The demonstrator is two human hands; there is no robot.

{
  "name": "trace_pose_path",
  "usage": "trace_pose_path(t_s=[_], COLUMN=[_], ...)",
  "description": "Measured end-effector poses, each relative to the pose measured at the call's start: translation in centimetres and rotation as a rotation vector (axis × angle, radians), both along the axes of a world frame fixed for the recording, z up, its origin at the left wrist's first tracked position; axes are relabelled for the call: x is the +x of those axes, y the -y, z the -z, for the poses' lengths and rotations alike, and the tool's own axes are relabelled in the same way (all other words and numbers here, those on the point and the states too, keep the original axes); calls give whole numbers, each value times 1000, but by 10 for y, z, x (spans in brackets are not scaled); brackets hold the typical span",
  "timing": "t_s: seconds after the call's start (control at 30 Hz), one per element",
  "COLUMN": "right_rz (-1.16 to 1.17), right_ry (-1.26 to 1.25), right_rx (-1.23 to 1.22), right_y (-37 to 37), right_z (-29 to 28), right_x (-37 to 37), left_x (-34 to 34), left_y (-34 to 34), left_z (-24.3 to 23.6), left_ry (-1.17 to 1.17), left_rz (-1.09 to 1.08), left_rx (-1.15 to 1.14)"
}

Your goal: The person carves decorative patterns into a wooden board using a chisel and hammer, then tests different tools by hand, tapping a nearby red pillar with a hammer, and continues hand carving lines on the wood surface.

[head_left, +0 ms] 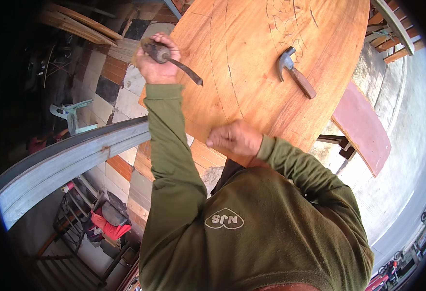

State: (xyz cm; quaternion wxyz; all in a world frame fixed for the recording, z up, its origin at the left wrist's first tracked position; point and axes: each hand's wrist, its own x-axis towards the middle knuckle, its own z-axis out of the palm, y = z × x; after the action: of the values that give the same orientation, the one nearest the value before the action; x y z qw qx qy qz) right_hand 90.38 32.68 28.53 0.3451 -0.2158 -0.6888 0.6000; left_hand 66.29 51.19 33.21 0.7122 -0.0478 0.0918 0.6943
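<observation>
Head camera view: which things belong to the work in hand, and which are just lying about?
Likely in the work:
- bulb-handled tool with a bent shank, in the left hand
- marked wooden board, right hand at its near edge
- claw hammer, lying on the board

Apparently lying about:
- reddish panel
- red cloth
- wooden planks

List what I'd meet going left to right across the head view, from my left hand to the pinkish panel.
Left hand gripping a dark tool with a curved blade, right hand, hammer, pinkish panel.
</observation>
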Motion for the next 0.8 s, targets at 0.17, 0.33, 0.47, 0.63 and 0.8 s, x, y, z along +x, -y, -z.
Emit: trace_pose_path(t_s=[0.17,0.33,0.47,0.63,0.8], right_rz=[96,1034,973,777,776], right_ry=[651,790,969,1023,936], right_rx=[245,531,633,454,131], right_y=[56,-23,-78,-98,-91], right_z=[17,5,6,26,9], right_x=[116,175,173,170,160], left_x=[-74,-8,69,126,125], left_y=[-13,-43,-78,-115,-145], left_z=[-48,-50,-26,-19,-8], left_ry=[-1071,-1275,-1211,-1155,-1201], left_rz=[-396,-233,-71,-63,-105], left_rx=[47,147,257,221,212])
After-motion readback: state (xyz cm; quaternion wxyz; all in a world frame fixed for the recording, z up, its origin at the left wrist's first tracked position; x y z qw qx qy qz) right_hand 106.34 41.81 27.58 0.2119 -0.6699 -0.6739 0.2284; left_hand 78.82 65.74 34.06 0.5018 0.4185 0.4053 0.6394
